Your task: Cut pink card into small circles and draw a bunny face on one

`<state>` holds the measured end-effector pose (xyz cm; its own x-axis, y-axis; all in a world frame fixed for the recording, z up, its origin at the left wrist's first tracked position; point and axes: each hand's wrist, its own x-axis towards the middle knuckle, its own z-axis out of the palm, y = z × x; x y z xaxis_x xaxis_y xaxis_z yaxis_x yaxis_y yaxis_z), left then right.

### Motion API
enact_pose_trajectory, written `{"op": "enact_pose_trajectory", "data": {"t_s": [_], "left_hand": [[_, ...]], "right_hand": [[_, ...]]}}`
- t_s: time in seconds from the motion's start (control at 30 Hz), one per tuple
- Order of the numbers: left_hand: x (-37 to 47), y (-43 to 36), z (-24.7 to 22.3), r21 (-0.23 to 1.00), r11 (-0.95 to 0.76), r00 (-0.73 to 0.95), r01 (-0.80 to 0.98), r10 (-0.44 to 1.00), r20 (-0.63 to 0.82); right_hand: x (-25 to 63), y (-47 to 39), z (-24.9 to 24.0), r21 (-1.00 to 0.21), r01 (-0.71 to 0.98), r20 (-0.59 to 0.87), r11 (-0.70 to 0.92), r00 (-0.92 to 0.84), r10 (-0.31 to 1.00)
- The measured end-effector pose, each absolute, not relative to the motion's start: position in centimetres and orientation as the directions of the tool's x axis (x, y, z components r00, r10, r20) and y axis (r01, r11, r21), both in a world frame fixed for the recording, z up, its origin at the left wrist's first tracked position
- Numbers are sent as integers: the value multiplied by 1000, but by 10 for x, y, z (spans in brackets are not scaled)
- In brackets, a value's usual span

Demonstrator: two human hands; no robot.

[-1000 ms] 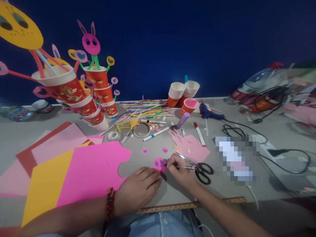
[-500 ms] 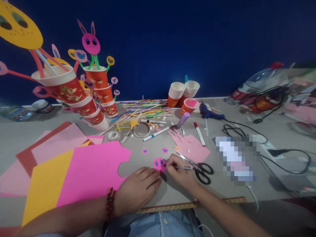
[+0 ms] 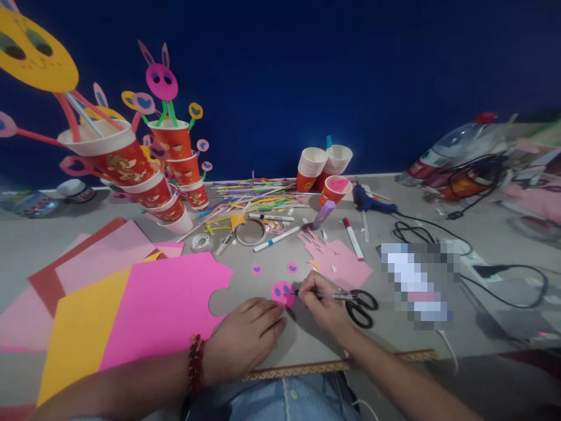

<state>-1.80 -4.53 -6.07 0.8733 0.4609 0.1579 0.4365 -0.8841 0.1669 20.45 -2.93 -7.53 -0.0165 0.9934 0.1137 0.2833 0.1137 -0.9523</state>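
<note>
A small pink paper disc (image 3: 283, 293) with two blue-purple ovals lies on the grey table near the front edge. My right hand (image 3: 323, 301) pinches a black pen (image 3: 322, 294), its tip at the right oval. Flat on the table, my left hand (image 3: 248, 333) has its fingertips at the lower left edge of the disc, fingers stretched out. Two little pink pieces with blue hearts, a left one (image 3: 257, 269) and a right one (image 3: 292, 268), lie behind the disc. Black-handled scissors (image 3: 360, 316) rest just right of my right hand, partly hidden by it.
Pink sheet (image 3: 170, 304) and yellow sheet (image 3: 83, 321) cover the left side. Decorated cup towers (image 3: 118, 158) stand behind them. Coloured sticks (image 3: 263, 196), markers, tape and stacked cups (image 3: 312, 166) are at the back. A glue gun (image 3: 372, 202), cables and a blurred-out object lie right.
My right hand has shifted slightly right and up, and the pen lies at a flatter angle with its tip showing. My left hand stays in place.
</note>
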Motion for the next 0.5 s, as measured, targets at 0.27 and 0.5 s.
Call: {"op": "enact_pose_trajectory", "data": {"t_s": [0.27, 0.5], "left_hand": [[-19, -45, -60, 181, -888, 876, 422, 451, 169], [-19, -45, -62, 183, -886, 874, 426, 455, 170]], "right_hand": [[206, -26, -69, -994, 104, 28, 18, 93, 995], [206, -24, -70, -994, 108, 7, -1, 75, 997]]}}
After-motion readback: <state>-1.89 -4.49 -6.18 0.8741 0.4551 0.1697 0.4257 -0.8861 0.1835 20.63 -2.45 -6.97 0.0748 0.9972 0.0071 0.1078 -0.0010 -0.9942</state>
